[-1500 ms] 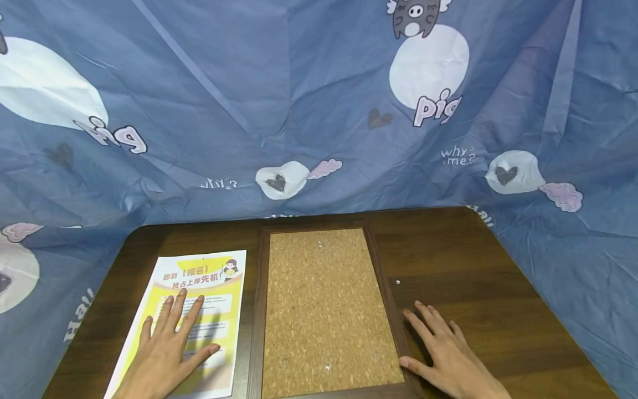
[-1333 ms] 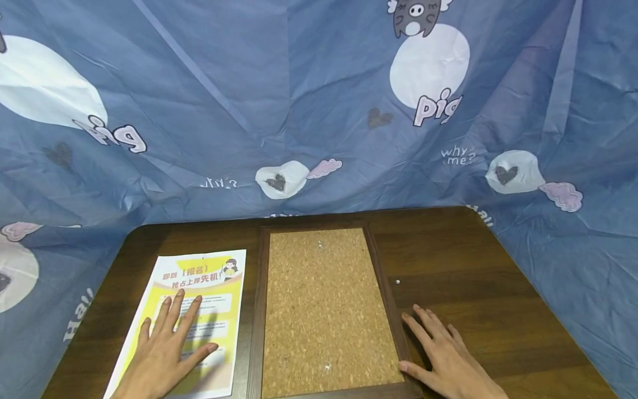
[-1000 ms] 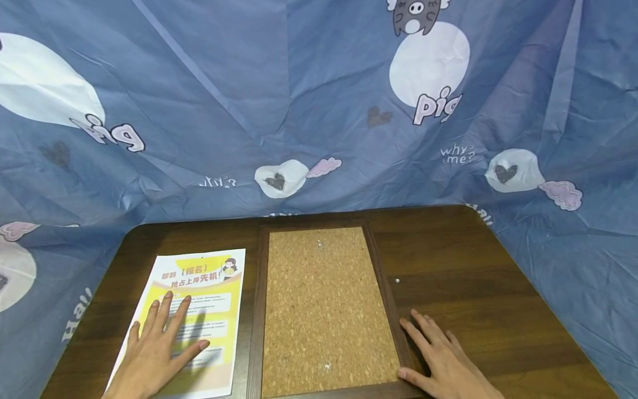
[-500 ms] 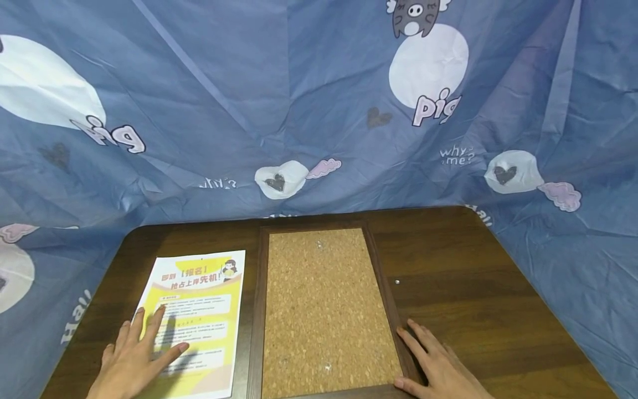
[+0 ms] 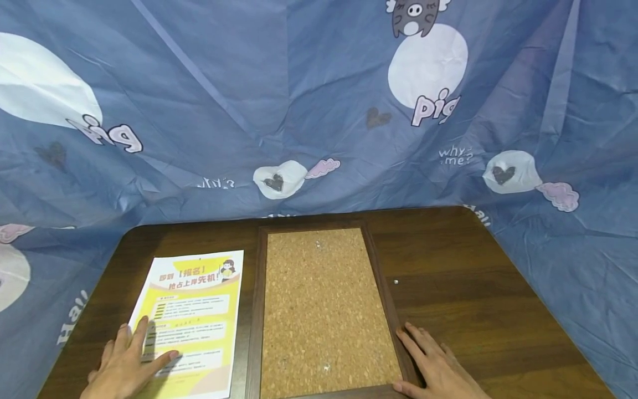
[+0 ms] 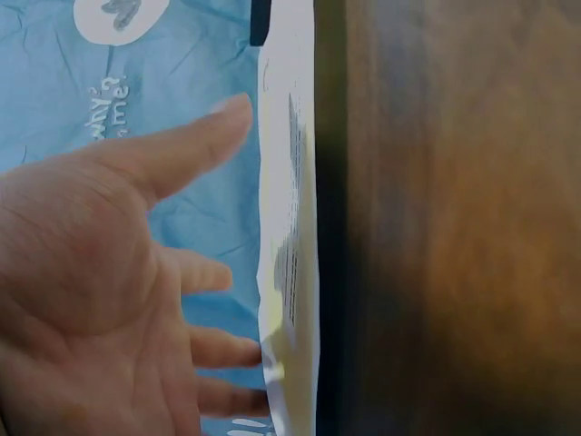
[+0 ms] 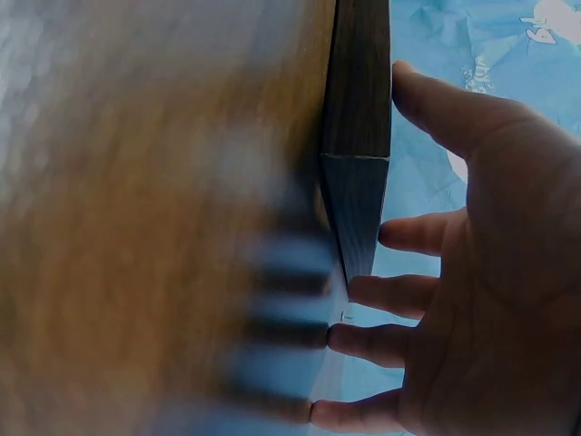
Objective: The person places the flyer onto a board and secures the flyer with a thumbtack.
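Wooden table (image 5: 468, 277): left hand (image 5: 123, 363) spread, grasping nothing, at poster (image 5: 199, 307); right hand (image 5: 438, 368) likewise at corkboard (image 5: 324, 310)

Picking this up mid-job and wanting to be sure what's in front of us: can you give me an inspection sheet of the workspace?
Surface: dark wood-grain table, far corners rounded.
Job's things: yellow-and-white printed poster lying flat, left of a dark-framed corkboard; a gap separates them.
Clutter: small pale object right of the corkboard, too small to identify.
Hands: left hand spread at the poster's lower left edge; right hand spread beside the corkboard's lower right frame. Firm contact cannot be confirmed for either.
Cables: nothing seen.
Surroundings: creased blue curtain with pig and heart prints, behind and beside the table.
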Action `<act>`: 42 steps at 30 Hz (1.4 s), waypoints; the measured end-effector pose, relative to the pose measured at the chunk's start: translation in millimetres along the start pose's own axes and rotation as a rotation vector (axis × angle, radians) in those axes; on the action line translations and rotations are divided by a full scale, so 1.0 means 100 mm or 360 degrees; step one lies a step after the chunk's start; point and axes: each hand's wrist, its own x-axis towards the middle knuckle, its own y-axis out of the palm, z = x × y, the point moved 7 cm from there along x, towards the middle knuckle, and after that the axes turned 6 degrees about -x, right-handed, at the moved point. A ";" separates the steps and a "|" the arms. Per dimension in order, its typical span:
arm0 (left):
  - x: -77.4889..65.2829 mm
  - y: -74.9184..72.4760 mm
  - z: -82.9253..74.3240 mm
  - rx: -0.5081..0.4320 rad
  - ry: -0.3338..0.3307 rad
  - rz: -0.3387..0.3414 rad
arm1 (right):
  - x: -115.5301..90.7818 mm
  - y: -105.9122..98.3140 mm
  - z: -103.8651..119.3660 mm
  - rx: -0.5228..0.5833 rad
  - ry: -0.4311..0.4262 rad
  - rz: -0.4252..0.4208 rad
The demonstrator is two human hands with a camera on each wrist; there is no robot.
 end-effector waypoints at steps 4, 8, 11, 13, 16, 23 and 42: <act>-0.01 0.00 0.03 -0.0030 -0.0012 -0.0006 | -0.01 0.02 0.00 0.0010 0.0016 0.0019; 0.01 0.01 0.09 -0.0087 -0.0084 0.0009 | -0.01 0.03 -0.01 0.0036 0.0039 0.0044; 0.04 -0.01 0.15 -0.0142 -0.0254 -0.0064 | -0.01 0.04 -0.02 0.0051 0.0047 0.0063; 0.04 -0.04 0.18 -0.0187 -0.0388 -0.0149 | -0.01 0.04 -0.02 0.0056 0.0047 0.0066; 0.03 -0.07 0.22 -0.0237 -0.0545 -0.0245 | -0.01 0.04 -0.02 0.0061 0.0049 0.0072; 0.01 -0.09 0.23 -0.0211 -0.0575 -0.0228 | 0.01 0.02 -0.02 0.0055 0.0048 0.0103; -0.03 -0.21 0.17 -0.0216 -0.0380 -0.0419 | 0.01 0.02 -0.02 0.0067 0.0071 0.0134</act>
